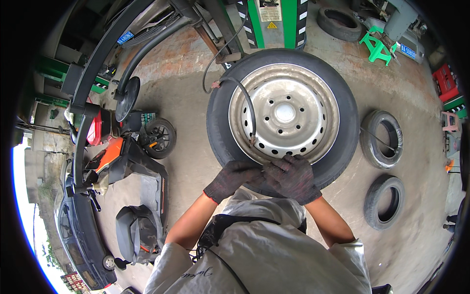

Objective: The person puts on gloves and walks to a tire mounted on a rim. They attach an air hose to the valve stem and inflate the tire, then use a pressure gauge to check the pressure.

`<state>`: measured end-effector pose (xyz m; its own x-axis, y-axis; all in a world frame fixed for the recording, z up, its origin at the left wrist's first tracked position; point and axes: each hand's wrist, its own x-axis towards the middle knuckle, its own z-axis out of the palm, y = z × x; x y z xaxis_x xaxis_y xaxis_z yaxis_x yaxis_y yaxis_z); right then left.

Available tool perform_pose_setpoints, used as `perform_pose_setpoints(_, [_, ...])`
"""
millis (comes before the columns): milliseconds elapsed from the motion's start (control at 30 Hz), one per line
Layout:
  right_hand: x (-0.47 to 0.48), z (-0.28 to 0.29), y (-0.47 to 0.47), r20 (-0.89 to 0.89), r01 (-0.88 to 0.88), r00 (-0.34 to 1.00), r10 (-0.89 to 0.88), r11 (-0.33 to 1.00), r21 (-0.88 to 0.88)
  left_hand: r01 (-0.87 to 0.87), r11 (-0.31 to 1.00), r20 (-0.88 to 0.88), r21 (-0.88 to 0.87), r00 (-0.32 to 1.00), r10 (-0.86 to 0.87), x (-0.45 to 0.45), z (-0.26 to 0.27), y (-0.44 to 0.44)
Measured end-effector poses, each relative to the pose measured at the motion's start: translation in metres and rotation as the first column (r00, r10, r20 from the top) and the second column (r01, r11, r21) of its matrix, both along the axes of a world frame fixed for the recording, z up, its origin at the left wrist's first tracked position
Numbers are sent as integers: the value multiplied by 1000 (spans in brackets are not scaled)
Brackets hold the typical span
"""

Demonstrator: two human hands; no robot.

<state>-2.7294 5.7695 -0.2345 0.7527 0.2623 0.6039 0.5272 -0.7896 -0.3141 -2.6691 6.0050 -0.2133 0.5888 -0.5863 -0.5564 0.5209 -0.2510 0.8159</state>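
Observation:
A car tyre [345, 125] mounted on a silver steel wheel rim [286, 82] lies face up right in front of me. An air hose [245, 90] crosses the tyre, and its end fitting meets the rim's inner left side. My left hand [237, 177], in a dark knitted work glove, is at the tyre's near sidewall with its fingers drawn together. Beside it, my right hand [292, 178], gloved alike, rests over the near rim edge with fingers bent. The fingertips nearly meet; whether something small is between them is hidden.
A tyre-changer arm [143, 51] with a round black disc [127, 99] stands at the left, near an orange-and-black scooter [110, 156]. Two loose tyres [382, 139] are on the floor at the right. Ahead are a green lift post [290, 25] and a green stool [378, 47].

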Motion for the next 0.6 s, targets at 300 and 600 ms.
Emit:
perform_pose_setpoints(300, [17, 2, 13, -55, 96, 994, -95, 995, 25, 36, 998, -114, -47, 993, -41, 40, -10, 7])
perform_pose_setpoints(600, [33, -1, 70, -30, 273, 961, -274, 962, -17, 165, 981, -107, -102, 978, -176, 90, -8, 40])
